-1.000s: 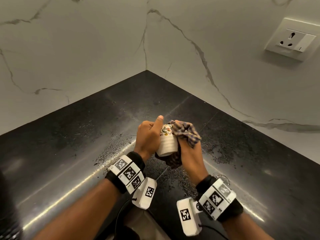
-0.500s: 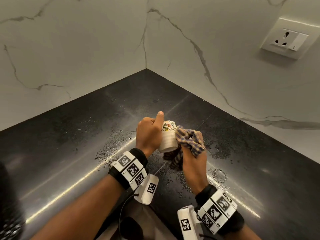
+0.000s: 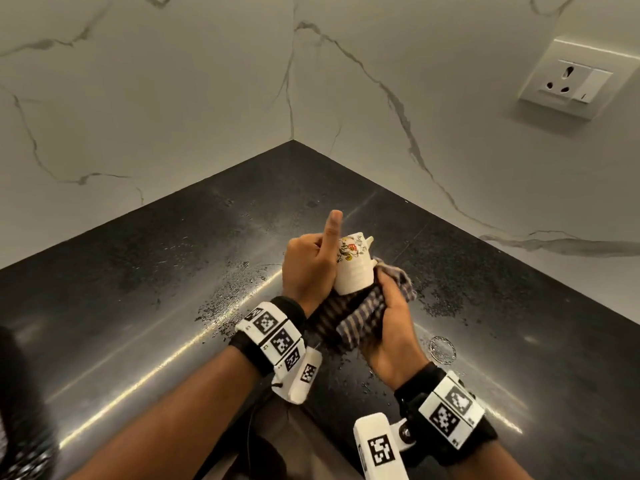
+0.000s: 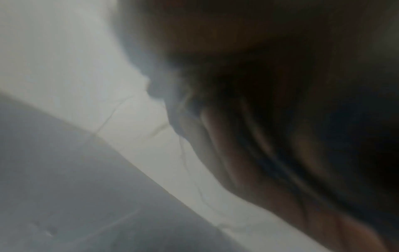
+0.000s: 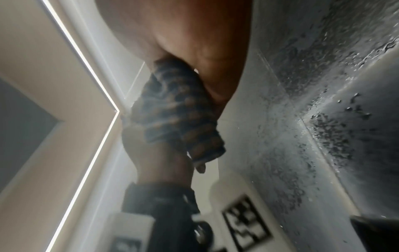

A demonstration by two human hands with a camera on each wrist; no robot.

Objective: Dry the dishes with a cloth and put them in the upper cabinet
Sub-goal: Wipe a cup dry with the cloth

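Our left grip (image 3: 310, 268) curls round a small white ceramic cup with a red and yellow flower print (image 3: 353, 266), thumb raised straight up beside it, and holds the cup tilted in the air above the wet black stone worktop (image 3: 138, 289). Our right grip (image 3: 389, 323) clutches a bunched blue and brown checked cloth (image 3: 360, 315) against the cup's lower end, with the fabric folded between palm and cup. In the right wrist view the cloth (image 5: 179, 110) shows gripped in that hand; the left wrist view is too blurred to read. Water drops lie scattered on the worktop around both hands. A white wall socket with a switch (image 3: 569, 83) sits on the marble-veined wall to the right. We can read no writing anywhere; the wristbands carry only black and white square code tags (image 3: 273, 332).
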